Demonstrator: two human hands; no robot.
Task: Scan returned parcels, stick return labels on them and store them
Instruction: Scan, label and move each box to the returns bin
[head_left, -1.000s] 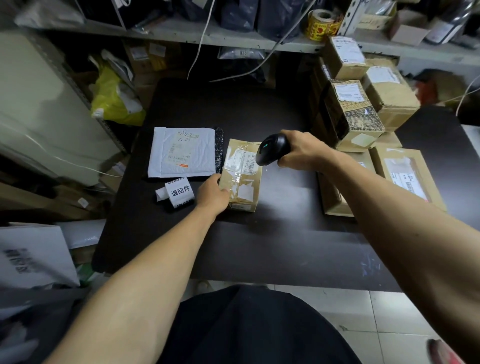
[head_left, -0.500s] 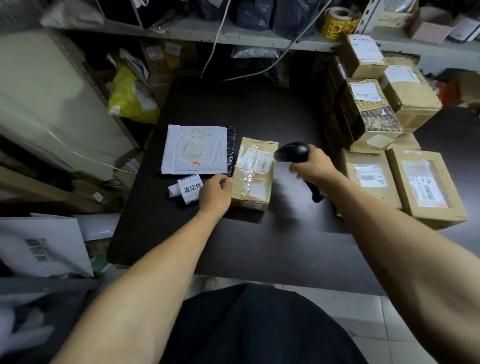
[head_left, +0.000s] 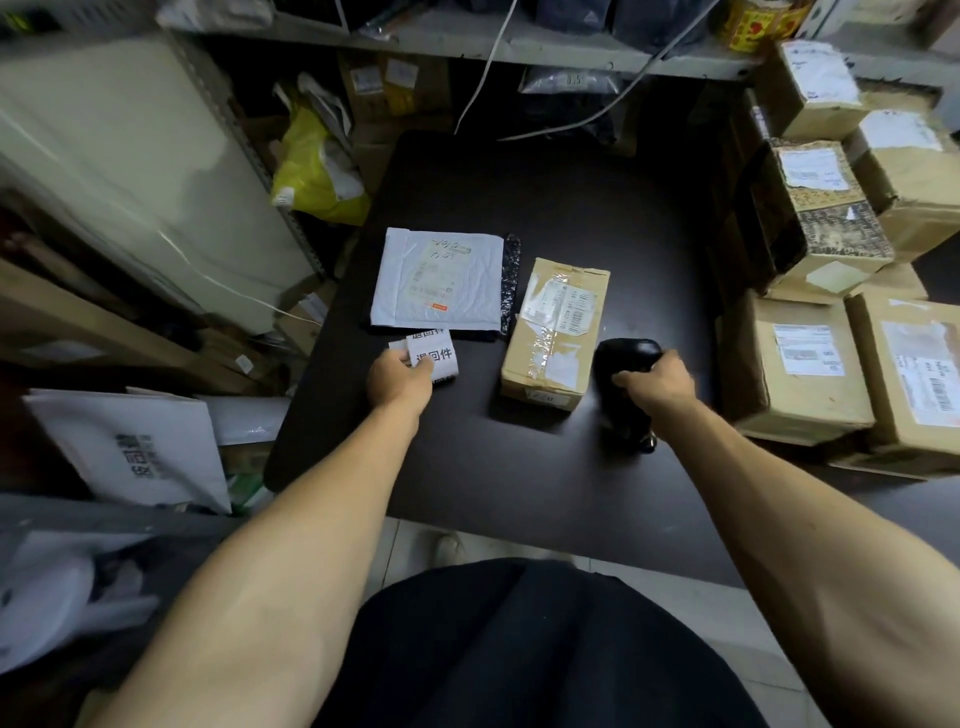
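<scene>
Left hand (head_left: 400, 382): pinches the label roll (head_left: 434, 358).
Right hand (head_left: 657, 382): grips the scanner (head_left: 623, 364).
Parcel (head_left: 556, 332): on table (head_left: 571, 208), between both hands.
Advice: peel 1 label, press flat, barcode uncovered.

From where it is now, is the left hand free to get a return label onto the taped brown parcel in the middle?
Probably yes. The left hand already holds the return label roll, and only bare table lies between it and the taped brown parcel. The scanner in the right hand sits on the parcel's far side.
</scene>
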